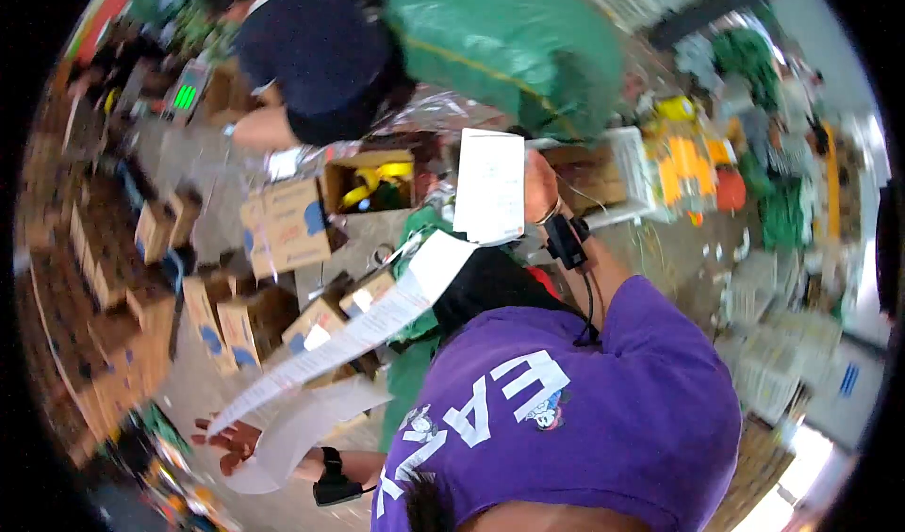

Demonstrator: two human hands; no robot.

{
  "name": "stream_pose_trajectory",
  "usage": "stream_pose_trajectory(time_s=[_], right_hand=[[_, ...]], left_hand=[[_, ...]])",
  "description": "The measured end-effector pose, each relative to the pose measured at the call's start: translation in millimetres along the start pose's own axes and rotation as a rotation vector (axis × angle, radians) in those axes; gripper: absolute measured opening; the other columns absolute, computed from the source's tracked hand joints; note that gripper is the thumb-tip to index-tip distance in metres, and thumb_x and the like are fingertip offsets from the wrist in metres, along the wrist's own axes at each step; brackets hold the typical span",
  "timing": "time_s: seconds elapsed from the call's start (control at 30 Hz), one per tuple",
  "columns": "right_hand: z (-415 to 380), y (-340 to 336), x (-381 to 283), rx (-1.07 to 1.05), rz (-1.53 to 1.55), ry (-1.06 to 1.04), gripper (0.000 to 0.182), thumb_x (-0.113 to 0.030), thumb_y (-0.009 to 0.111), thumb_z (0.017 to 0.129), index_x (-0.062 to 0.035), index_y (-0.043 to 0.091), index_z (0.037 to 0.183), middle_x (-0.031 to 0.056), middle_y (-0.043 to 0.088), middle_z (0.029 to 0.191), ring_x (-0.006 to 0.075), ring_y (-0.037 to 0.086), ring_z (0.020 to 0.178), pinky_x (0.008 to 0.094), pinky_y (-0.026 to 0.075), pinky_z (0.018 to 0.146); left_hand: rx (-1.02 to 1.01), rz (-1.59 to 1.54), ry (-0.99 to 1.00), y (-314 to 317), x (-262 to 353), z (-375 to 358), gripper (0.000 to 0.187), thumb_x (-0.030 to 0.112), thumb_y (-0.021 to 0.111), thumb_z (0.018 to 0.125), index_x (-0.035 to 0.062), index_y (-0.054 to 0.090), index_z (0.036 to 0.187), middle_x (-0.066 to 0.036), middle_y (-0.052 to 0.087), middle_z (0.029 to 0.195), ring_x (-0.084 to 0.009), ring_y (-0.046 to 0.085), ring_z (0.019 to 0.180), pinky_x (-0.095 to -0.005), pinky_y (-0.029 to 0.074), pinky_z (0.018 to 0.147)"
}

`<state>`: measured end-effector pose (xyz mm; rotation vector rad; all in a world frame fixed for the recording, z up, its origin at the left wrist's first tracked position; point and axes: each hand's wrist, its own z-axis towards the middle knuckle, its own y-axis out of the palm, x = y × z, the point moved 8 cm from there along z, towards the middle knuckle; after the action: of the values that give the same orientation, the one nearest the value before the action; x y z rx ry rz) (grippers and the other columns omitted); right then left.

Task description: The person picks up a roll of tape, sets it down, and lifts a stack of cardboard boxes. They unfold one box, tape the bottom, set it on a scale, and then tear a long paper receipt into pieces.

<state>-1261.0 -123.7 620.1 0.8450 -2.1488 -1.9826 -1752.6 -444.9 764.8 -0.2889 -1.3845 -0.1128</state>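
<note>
My right hand (539,188) is closed on the right edge of a white printed sheet (489,188), with part of the hand hidden behind it. A long printed paper strip (353,339) slopes from below that sheet down to the left. At its lower end my left hand (236,442) has its fingers spread. Another loose white paper (275,447) curls across the palm side and wrist of that hand. Black devices are strapped to both wrists.
A co-worker in a dark cap (316,56) bends beside a large green sack (509,42). An open carton (368,181) holds yellow tape rolls. Closed cartons (286,228) stand at the left. A white crate (637,169) is at the right.
</note>
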Motion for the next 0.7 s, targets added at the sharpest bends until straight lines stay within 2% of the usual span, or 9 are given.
stream_pose_trajectory(time_s=[0.07, 0.13, 0.2, 0.3, 0.37, 0.4, 0.47, 0.53, 0.7], right_hand=[[-34.9, 41.7, -19.4, -0.044, -0.079, 0.034, 0.068, -0.049, 0.044, 0.083, 0.0031, 0.037, 0.125, 0.0168, 0.050, 0.120, 0.0346, 0.055, 0.101, 0.0470, 0.044, 0.086], [-87.5, -45.8, -58.0, 0.162, -0.308, -0.295, 0.069, -0.052, 0.041, 0.083, 0.0027, 0.037, 0.125, 0.0175, 0.052, 0.117, 0.0340, 0.054, 0.102, 0.0475, 0.043, 0.088], [-140.9, -81.4, -69.1, 0.247, 0.060, -0.260, 0.053, -0.039, 0.048, 0.085, 0.0023, 0.047, 0.117, 0.0147, 0.056, 0.110, 0.0259, 0.057, 0.096, 0.0400, 0.046, 0.084], [-236.3, -86.0, -102.3, 0.236, -0.245, -0.499, 0.078, -0.054, 0.051, 0.076, 0.0003, 0.034, 0.130, 0.0216, 0.046, 0.124, 0.0366, 0.048, 0.109, 0.0468, 0.036, 0.094], [-322.7, -114.8, -112.9, 0.838, -0.343, -0.441, 0.062, -0.041, 0.052, 0.081, 0.0023, 0.042, 0.123, 0.0184, 0.049, 0.121, 0.0298, 0.052, 0.105, 0.0423, 0.039, 0.092], [-360.1, -145.0, -113.0, 0.845, -0.335, -0.490, 0.062, -0.041, 0.052, 0.081, 0.0023, 0.042, 0.123, 0.0184, 0.049, 0.121, 0.0298, 0.052, 0.105, 0.0423, 0.039, 0.092], [-436.5, -219.3, -128.6, 0.890, -0.894, -0.691, 0.046, -0.028, 0.052, 0.083, 0.0019, 0.047, 0.118, 0.0160, 0.051, 0.119, 0.0270, 0.053, 0.104, 0.0405, 0.041, 0.090], [-478.4, -171.5, -150.9, 0.764, 0.131, -0.731, 0.033, -0.017, 0.056, 0.082, -0.0015, 0.053, 0.111, 0.0129, 0.058, 0.107, 0.0235, 0.056, 0.098, 0.0371, 0.043, 0.090], [-662.6, -217.6, -221.8, 0.926, 0.313, -1.203, 0.036, -0.016, 0.054, 0.084, -0.0021, 0.047, 0.116, 0.0121, 0.056, 0.108, 0.0296, 0.054, 0.101, 0.0436, 0.042, 0.090]], left_hand=[[-0.094, -0.040, 0.068, 58.0, 22.4, -1.7, 0.048, 0.031, 0.049, 0.085, -0.0008, 0.045, 0.120, -0.015, 0.053, 0.114, -0.0227, 0.051, 0.104, -0.0330, 0.041, 0.087], [-0.221, -0.087, 0.103, 122.3, 36.5, -15.9, 0.047, 0.030, 0.048, 0.086, -0.0008, 0.045, 0.121, -0.015, 0.052, 0.115, -0.0230, 0.051, 0.105, -0.0333, 0.041, 0.088], [-0.371, -0.145, 0.104, 189.5, 48.6, -41.8, 0.047, 0.030, 0.048, 0.087, -0.0008, 0.044, 0.121, -0.015, 0.052, 0.116, -0.0232, 0.050, 0.106, -0.0336, 0.041, 0.089], [-0.587, -0.238, 0.052, 272.8, 64.2, -99.7, 0.046, 0.029, 0.046, 0.088, -0.0008, 0.044, 0.122, -0.016, 0.050, 0.117, -0.0235, 0.049, 0.107, -0.0341, 0.041, 0.090], [-0.718, -0.285, 0.005, 311.2, 74.7, -144.5, 0.045, 0.029, 0.045, 0.088, -0.0009, 0.043, 0.123, -0.016, 0.050, 0.118, -0.0238, 0.049, 0.108, -0.0344, 0.040, 0.090], [-0.783, -0.302, -0.039, 328.7, 75.8, -166.6, 0.045, 0.029, 0.045, 0.089, -0.0009, 0.043, 0.123, -0.016, 0.049, 0.119, -0.0239, 0.048, 0.108, -0.0345, 0.040, 0.091], [-0.922, -0.339, -0.137, 360.1, 79.4, -220.1, 0.045, 0.028, 0.044, 0.089, -0.0009, 0.043, 0.123, -0.016, 0.049, 0.120, -0.0241, 0.048, 0.109, -0.0348, 0.040, 0.092], [-1.117, -0.386, -0.297, 402.6, 60.4, -266.2, 0.046, 0.036, 0.052, 0.085, -0.0011, 0.053, 0.112, -0.013, 0.058, 0.107, -0.0222, 0.057, 0.095, -0.0322, 0.045, 0.080], [-1.494, -0.613, -0.375, 440.6, 91.3, -432.2, 0.048, 0.035, 0.045, 0.089, -0.0018, 0.046, 0.119, -0.015, 0.054, 0.113, -0.0258, 0.052, 0.104, -0.0389, 0.041, 0.091]])
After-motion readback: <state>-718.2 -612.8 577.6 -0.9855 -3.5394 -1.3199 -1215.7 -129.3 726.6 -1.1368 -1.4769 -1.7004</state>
